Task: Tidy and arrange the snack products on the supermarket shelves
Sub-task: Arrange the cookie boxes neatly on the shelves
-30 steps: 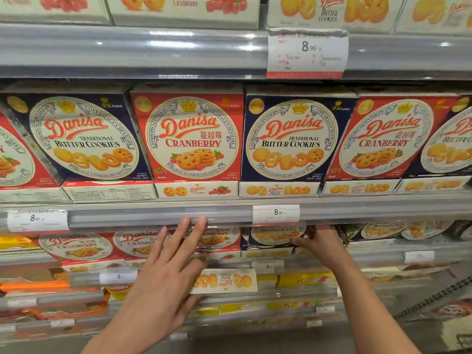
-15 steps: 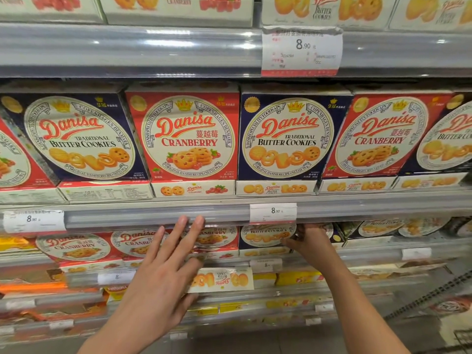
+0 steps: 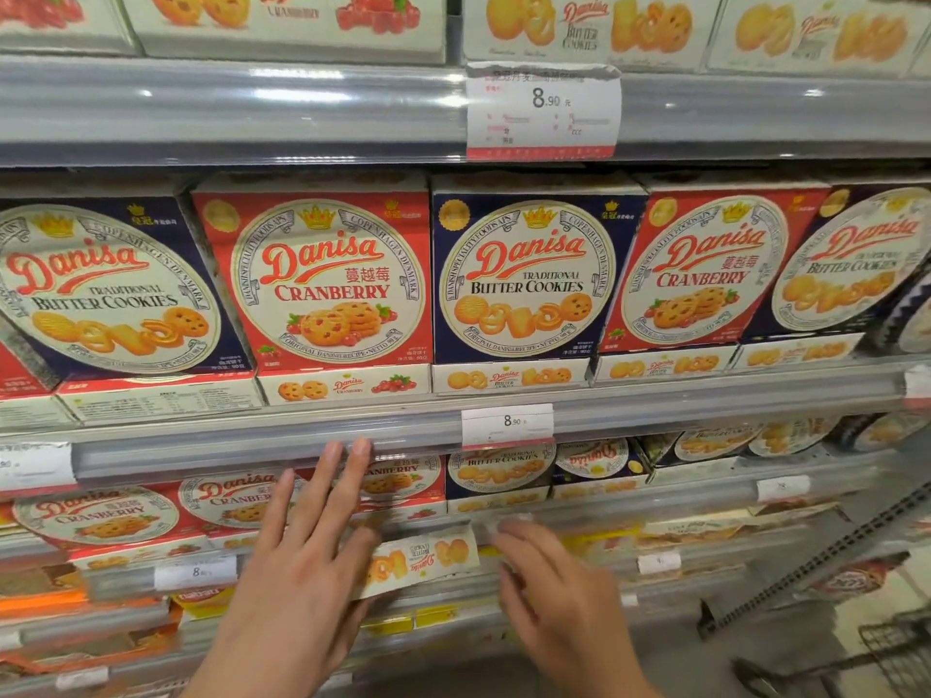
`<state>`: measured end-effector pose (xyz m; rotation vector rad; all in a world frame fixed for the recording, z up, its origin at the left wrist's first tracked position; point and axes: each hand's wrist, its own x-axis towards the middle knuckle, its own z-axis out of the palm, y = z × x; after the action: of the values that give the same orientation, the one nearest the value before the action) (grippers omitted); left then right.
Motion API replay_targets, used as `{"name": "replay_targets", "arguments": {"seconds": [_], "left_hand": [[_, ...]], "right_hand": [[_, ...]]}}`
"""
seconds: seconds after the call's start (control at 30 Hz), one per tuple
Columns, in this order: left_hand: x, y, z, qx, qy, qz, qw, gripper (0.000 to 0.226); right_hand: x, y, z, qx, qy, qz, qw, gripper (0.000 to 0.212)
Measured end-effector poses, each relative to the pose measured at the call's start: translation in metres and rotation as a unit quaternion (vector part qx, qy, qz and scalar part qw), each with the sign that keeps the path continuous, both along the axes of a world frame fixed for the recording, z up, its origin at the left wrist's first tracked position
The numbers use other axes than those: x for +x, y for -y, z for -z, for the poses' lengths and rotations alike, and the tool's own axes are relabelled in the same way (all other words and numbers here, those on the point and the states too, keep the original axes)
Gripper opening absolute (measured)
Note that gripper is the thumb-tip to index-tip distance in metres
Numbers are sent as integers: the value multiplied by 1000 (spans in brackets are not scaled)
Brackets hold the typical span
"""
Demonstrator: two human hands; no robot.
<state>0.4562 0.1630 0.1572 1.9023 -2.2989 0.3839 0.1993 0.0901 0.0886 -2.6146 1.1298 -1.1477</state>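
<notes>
Danisa cookie boxes stand upright along the middle shelf, among them a red cranberry box [image 3: 327, 284] and a blue butter cookies box [image 3: 524, 279]. On the shelf below sit more red cranberry boxes [image 3: 226, 501] and a blue butter cookies box [image 3: 499, 471]. My left hand [image 3: 302, 571] is spread flat with straight fingers in front of the lower cranberry boxes, its fingertips at the shelf rail [image 3: 252, 450]. My right hand [image 3: 559, 596] is blurred, with relaxed fingers, and holds nothing in front of the lower rail. Between the hands an upside-down box side [image 3: 428, 559] sticks out.
Price tags reading 8.90 hang on the upper rail [image 3: 541, 110] and the middle rail [image 3: 506, 424]. Yellow and orange packs [image 3: 75, 596] fill the lowest shelves. A wire basket [image 3: 896, 647] and floor show at the bottom right. More cookie boxes line the top shelf [image 3: 579, 27].
My right hand has drawn out of the lower shelf, away from the blue butter cookies box, moving down and towards me. My left hand has stayed at the shelf rail.
</notes>
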Motion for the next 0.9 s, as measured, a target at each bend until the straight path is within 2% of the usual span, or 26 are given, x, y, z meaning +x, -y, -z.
{"name": "replay_targets", "arguments": {"seconds": [0.07,0.1,0.2,0.3,0.6,0.8,0.9], "left_hand": [[-8,0,3,-32,-7,13,999,27],[-12,0,2,-42,-14,15,999,26],[-23,4,0,-58,-33,38,997,31],[-37,12,-5,-35,-41,53,997,50],[-76,30,-8,-10,-50,80,996,57],[-67,33,-11,-43,-58,57,996,93],[-58,31,-12,-40,-28,39,998,93]], "right_hand": [[13,-13,-8,10,-20,-22,1000,44],[18,-17,-13,18,-28,-24,999,52],[23,-22,-20,27,-45,-7,999,67],[12,-20,-22,31,-64,14,997,74],[-20,-16,-30,-9,-91,70,993,47],[-59,-3,-32,19,-97,129,987,39],[-81,7,-36,42,-91,176,979,49]]}}
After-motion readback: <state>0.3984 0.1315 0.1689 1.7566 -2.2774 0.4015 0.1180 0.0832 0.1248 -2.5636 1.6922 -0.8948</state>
